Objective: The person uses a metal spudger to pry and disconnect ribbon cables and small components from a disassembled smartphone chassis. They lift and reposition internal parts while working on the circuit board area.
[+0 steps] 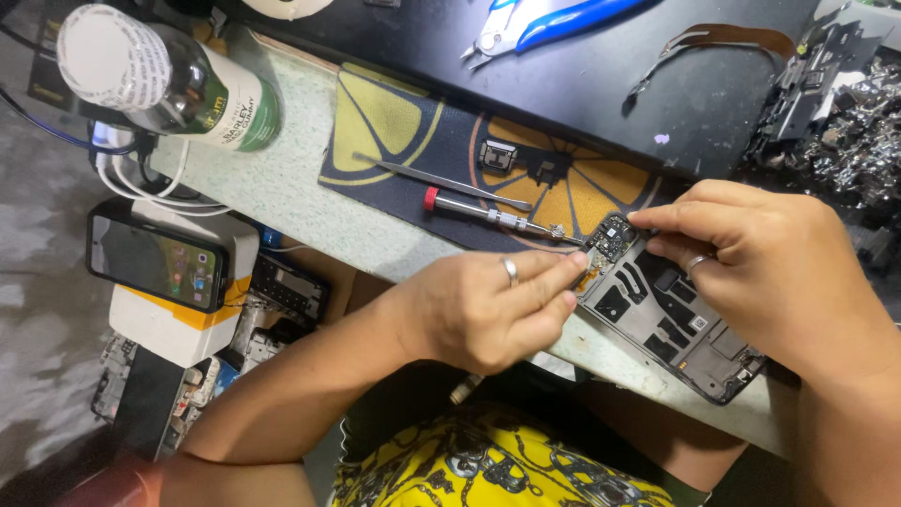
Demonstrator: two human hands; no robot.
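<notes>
Head view: both hands (488, 305) pinching circuit board (615, 235)

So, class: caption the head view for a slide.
Both hands work on an opened phone frame.

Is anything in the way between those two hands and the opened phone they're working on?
Nothing visible. The left hand and right hand both already touch the opened phone frame at its top corner; the screwdriver lies beside it.

Opened grey phone frame (671, 324) lies tilted at the table edge.
</notes>
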